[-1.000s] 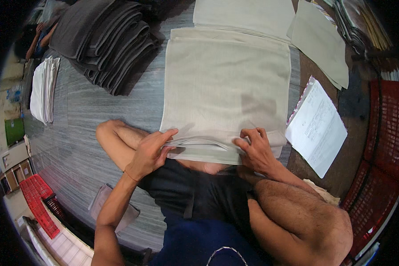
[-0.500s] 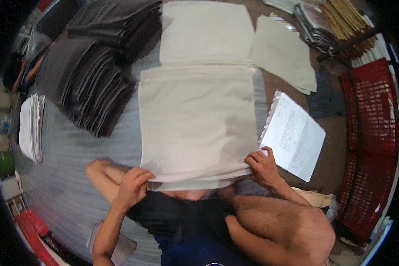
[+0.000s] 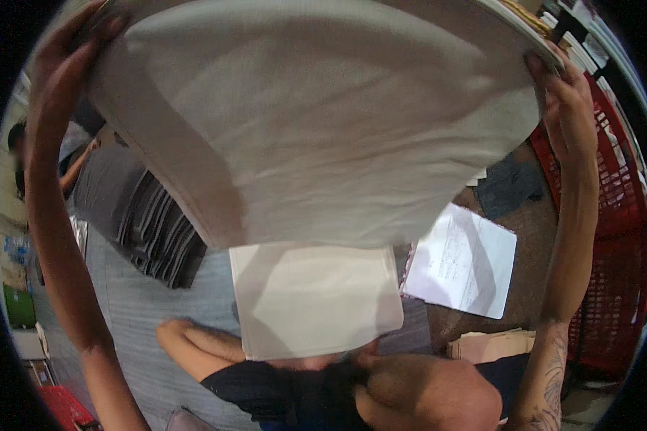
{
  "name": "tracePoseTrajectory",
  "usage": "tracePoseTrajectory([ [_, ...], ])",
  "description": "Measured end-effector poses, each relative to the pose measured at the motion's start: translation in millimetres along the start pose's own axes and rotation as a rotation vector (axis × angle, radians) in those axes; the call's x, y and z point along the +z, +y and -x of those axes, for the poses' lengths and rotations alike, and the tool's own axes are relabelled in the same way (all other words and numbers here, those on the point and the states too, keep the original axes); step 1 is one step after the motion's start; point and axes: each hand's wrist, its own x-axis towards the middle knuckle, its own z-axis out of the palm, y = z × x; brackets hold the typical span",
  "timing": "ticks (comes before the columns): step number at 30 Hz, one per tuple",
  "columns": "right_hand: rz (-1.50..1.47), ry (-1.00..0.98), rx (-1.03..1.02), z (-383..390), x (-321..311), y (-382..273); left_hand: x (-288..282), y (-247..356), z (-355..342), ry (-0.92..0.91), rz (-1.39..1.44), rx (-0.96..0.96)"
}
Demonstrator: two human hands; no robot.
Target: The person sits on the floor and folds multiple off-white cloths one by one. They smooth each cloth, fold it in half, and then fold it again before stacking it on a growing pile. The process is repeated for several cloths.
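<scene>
A large cream cloth hangs spread out in front of me, lifted by its upper corners. My left hand pinches the corner at the upper left. At the upper right, my right hand grips the other corner, thumb on the near face. Both arms are raised. Beneath the raised cloth, another cream cloth lies flat before my crossed legs. The lifted cloth hides whatever is on the floor farther away.
Layered dark grey cloths lie at the left. An open notebook with handwriting rests at the right, near folded beige cloths and a dark cloth piece. Red plastic crates line the right side. Another person's arm shows far left.
Both hands have risen from near my lap to the top of the view, lifting the cream cloth off the floor. The flat cloth under it is now uncovered.
</scene>
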Motion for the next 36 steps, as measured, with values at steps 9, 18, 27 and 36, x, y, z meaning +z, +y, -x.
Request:
tracePoseTrajectory([
  [9,0.133,0.133,0.458,-56.5,-42.0,177.3,278.9,52.3,-123.7,-0.308,0.128,0.109],
  [18,0.464,0.363,0.357,-73.1,-134.8,306.1,454.8,98.7,-150.8,0.087,0.097,0.194],
  [27,0.708,-0.136,0.622,168.7,-45.8,391.4,544.7,119.5,55.5,-0.436,0.391,0.015],
  [36,0.408,-0.176,0.551,340.7,34.7,207.1,310.1,135.6,327.3,-0.434,0.498,-0.657],
])
